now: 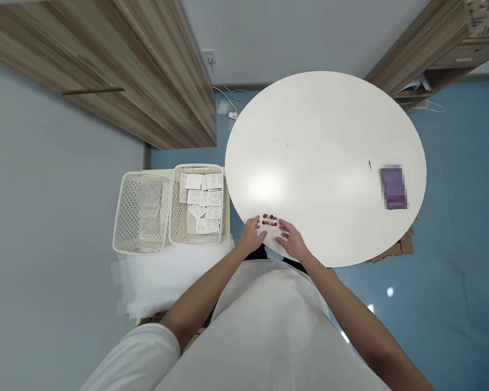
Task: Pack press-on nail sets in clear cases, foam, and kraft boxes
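In the head view, a small pale card bearing two rows of glossy red-brown and pale oval pieces [269,221] lies on the white oval surface [321,136], close to its near edge, between the person's hands. The left hand [250,238] has its fingers loosely spread at the card's left side; the right hand [292,240] has its fingers slightly curled and apart at the right side. Neither appears to pinch anything, though whether the fingertips touch the card cannot be told. The main risk seems to be the edge: a careless pull towards the white shirt [269,320] could tip the card off. A fingertip brushing the rows might knock a piece loose, if the pieces are only lightly fixed. The smooth-looking surface might also let the card slide if one hand pushed it unopposed.
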Motion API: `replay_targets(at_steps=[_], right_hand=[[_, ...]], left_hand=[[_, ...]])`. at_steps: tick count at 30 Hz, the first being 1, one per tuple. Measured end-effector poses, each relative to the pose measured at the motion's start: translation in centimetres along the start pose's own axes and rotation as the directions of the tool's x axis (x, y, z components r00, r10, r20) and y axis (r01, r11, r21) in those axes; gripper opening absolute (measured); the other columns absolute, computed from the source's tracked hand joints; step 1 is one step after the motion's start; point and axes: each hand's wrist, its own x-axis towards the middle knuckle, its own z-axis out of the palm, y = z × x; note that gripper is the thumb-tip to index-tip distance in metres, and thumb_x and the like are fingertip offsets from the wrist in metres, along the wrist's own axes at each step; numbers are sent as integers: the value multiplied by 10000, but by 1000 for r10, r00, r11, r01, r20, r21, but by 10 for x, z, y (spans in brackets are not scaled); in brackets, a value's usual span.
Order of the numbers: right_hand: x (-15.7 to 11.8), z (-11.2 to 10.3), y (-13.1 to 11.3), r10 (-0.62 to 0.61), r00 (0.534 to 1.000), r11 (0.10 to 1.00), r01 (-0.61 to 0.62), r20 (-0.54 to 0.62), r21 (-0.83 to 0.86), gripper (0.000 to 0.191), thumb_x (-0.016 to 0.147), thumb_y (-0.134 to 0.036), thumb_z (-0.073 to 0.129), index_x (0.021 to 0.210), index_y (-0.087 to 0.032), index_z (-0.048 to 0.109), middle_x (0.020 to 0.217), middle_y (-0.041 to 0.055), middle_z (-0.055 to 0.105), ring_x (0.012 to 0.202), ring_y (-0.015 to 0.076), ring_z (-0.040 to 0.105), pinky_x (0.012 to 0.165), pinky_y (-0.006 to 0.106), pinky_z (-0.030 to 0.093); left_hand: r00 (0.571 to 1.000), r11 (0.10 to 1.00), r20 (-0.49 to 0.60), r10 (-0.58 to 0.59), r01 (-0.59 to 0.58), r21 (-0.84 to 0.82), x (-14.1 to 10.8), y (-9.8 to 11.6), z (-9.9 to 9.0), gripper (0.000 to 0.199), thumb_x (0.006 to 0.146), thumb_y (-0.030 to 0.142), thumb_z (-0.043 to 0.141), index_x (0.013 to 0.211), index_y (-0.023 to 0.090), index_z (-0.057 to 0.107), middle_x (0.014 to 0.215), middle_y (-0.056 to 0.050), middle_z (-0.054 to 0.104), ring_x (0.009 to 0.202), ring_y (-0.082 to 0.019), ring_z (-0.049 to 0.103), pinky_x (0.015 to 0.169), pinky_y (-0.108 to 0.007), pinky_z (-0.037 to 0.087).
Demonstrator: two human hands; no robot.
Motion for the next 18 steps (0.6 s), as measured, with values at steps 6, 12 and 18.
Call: replay_targets(at_steps=[6, 12, 18], right_hand=[[5, 7, -12, 57, 996, 956, -75, 74, 283, 593, 678, -230, 603, 1232, -324, 416, 1306, 33, 429, 1220, 196, 380, 939, 410, 395], [29, 23, -31, 34, 995, 955, -60, 91, 292, 544, 674, -203, 597, 1191, -297, 461, 1300, 39, 444, 1200, 169, 403, 987, 396, 340], [51, 35, -41, -13, 992, 976, -15, 125, 218, 573, 682, -182, 579, 1221, -307, 429, 1297, 29, 444, 1199, 156, 399, 990, 384, 335]], left_hand=[[999, 990, 36, 5, 0, -142, -1, -1, -8, 474, 799, 291, 500, 1253, 193, 410, 1173, -116, 477, 985, -200, 528, 760, -332, 468], [996, 984, -81, -41, 26, -179, 4, -9, -19, 487, 796, 288, 503, 1262, 196, 401, 1193, -113, 453, 1004, -194, 512, 819, -341, 445], [989, 995, -145, -26, 11, -98, 15, -13, -40, 478, 818, 267, 448, 1281, 170, 376, 1196, -120, 449, 1020, -199, 493, 838, -349, 431]])
